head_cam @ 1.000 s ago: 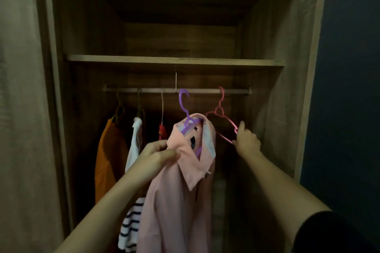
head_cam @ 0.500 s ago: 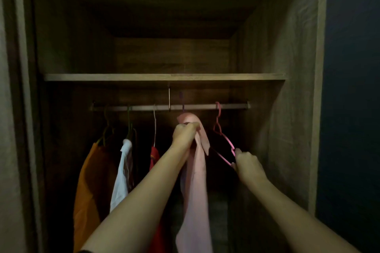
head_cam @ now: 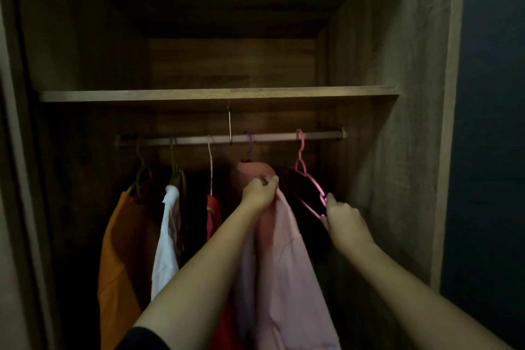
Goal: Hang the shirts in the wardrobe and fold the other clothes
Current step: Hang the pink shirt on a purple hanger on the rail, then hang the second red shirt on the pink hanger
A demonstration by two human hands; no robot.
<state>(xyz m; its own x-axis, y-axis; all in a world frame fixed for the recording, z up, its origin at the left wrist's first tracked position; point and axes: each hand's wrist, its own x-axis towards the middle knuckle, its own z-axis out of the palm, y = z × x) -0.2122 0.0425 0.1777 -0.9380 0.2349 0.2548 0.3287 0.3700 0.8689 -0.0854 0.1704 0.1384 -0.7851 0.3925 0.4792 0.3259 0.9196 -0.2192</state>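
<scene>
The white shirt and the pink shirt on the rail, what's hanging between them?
In the head view, a red garment on a pale hanger hangs between the white shirt and the pink shirt.

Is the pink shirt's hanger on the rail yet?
On: the purple hanger hooks over the rail, pink shirt hanging below.

Head cam, close, faces fwd into wardrobe (head_cam: pixel 397 37), level w/ rail (head_cam: pixel 176 140).
</scene>
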